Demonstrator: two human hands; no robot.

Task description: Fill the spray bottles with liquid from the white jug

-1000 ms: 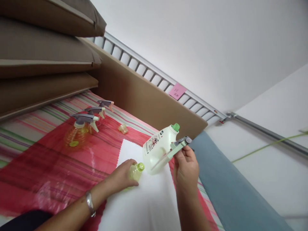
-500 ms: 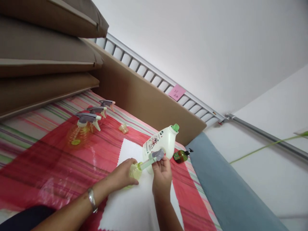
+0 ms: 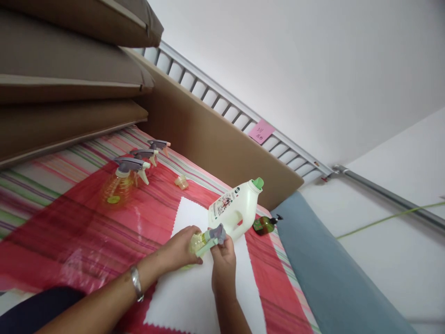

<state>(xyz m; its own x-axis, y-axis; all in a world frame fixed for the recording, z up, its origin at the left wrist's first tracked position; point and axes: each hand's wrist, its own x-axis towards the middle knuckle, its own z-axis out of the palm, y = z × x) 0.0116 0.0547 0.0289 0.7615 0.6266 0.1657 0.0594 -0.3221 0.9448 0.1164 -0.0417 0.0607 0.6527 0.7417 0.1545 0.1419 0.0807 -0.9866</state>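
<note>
My left hand point(image 3: 179, 249) is wrapped round a small yellow-green bottle point(image 3: 196, 242) standing on a white cloth point(image 3: 205, 297). My right hand point(image 3: 222, 260) pinches a grey and green spray trigger head point(image 3: 212, 235) and holds it at the bottle's mouth. Just behind them a white jug with a green cap point(image 3: 239, 206) lies tilted on the cloth.
Several yellow spray bottles with grey triggers point(image 3: 127, 178) stand at the left on a red striped cover point(image 3: 69, 222). A small yellow cap point(image 3: 181, 182) and a dark green pump bottle point(image 3: 264, 225) lie nearby. Brown cushions point(image 3: 69, 74) are stacked top left; a blue pad point(image 3: 330, 278) runs right.
My right hand has brought the trigger head down and left from beside the jug to the mouth of the small bottle. My left hand has kept its hold.
</note>
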